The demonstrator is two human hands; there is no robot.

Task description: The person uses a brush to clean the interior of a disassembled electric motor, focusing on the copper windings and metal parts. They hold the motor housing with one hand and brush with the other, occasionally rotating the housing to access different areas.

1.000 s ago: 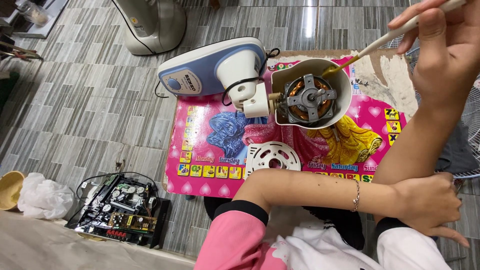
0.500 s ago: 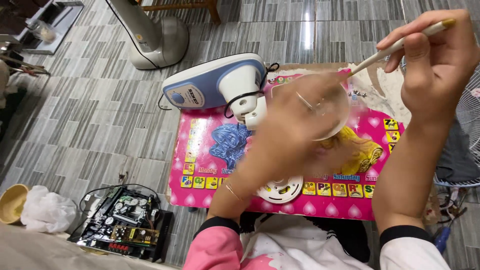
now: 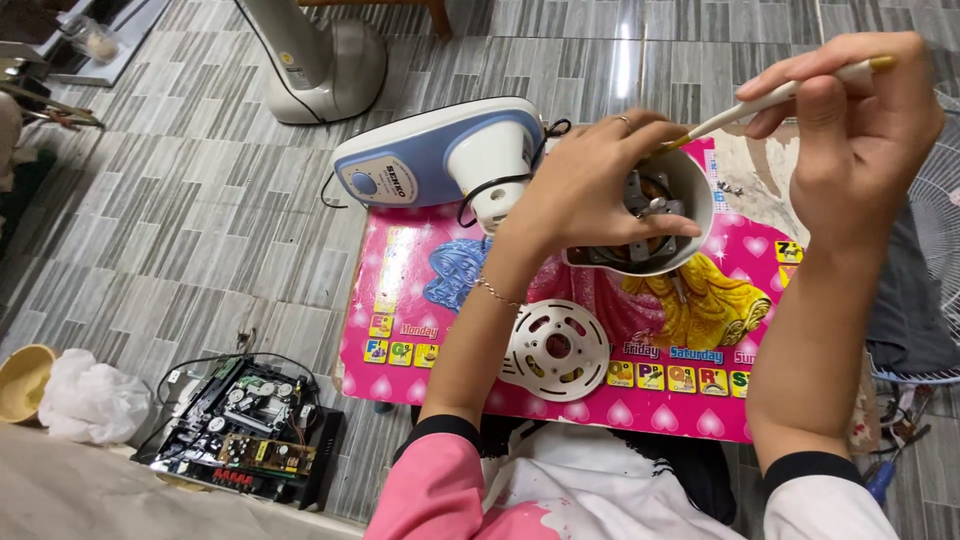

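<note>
The left hand reaches forward with its wrist bent, fingers spread and curled over the rim of the white motor housing – which sits on the pink mat beside the blue-and-white fan base. The right hand is raised, fingers pinched narrow on a thin brush angled down toward the housing

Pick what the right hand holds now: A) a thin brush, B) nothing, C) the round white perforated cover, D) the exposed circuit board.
A: the right hand pinches a thin brush whose tip points into the white motor housing, which the left hand grips at the rim; the round white perforated cover lies loose on the pink mat.
</note>
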